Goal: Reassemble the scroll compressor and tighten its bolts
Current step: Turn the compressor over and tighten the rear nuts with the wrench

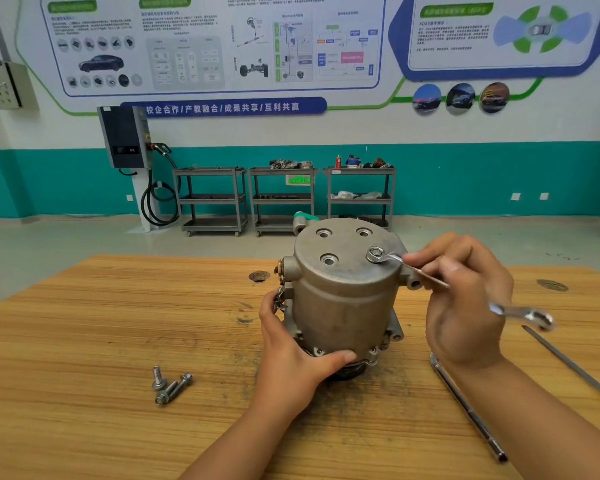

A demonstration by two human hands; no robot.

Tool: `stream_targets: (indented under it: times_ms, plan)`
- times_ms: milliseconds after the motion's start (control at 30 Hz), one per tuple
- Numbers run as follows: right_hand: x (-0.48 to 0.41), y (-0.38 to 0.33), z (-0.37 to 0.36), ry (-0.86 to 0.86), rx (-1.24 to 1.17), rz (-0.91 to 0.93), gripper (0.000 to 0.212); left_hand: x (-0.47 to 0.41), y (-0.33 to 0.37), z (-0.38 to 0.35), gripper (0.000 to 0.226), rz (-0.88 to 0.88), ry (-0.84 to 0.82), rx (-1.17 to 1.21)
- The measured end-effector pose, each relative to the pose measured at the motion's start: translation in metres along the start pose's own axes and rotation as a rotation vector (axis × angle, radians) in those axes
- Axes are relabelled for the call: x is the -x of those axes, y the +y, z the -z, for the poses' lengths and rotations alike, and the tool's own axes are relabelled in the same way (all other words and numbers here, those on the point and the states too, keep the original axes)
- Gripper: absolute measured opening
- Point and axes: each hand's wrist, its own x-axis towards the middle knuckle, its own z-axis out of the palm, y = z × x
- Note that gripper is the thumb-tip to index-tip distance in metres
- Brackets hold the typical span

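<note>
Now the compressor (340, 299) stands on the table (118, 323), left hand (291, 355) gripping its base; the right hand (465, 299) grasps a wrench (395, 259), handle running toward four o'clock from the bolt (376, 253) on top.

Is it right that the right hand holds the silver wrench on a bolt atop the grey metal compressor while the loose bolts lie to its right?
Not quite: the head view shows the loose bolts lying left of the grey metal compressor; the right hand holds the silver wrench.

Left hand (291, 351) curled low; right hand (465, 299) seemingly pinching, raised.
</note>
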Motion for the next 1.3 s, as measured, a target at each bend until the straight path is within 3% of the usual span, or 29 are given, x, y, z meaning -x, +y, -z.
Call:
stream_targets:
  times_ms: [67,233,500,667,733,933,1067,1300]
  plan:
    - [0.006,-0.002,-0.005,-0.101,0.175,0.189,0.015,0.0,0.0,0.0,0.117,-0.002,0.01,-0.005]
    - [0.011,-0.006,-0.016,-0.229,0.545,0.504,0.017,0.0,0.003,0.0,0.116,0.014,-0.001,0.012]
    - [0.017,-0.007,-0.022,-0.41,0.806,0.667,0.012,-0.001,0.001,-0.001,0.117,0.035,0.003,0.059]
    - [0.012,-0.012,-0.018,-0.392,0.737,0.702,0.016,-0.002,-0.003,-0.001,0.113,0.032,-0.014,0.061]
    - [0.008,-0.014,-0.016,-0.349,0.601,0.632,0.017,-0.002,-0.004,-0.001,0.116,0.024,-0.012,0.054]
    - [-0.015,-0.019,-0.008,-0.047,0.032,0.042,0.014,-0.002,-0.006,0.0,0.117,0.005,-0.009,0.046]
    - [-0.026,-0.012,0.0,0.038,-0.112,-0.205,0.018,-0.003,-0.004,0.0,0.118,0.006,0.0,0.038]
    - [-0.032,-0.001,0.005,0.101,-0.299,-0.478,0.026,-0.002,-0.003,0.0,0.115,0.019,-0.01,0.029]
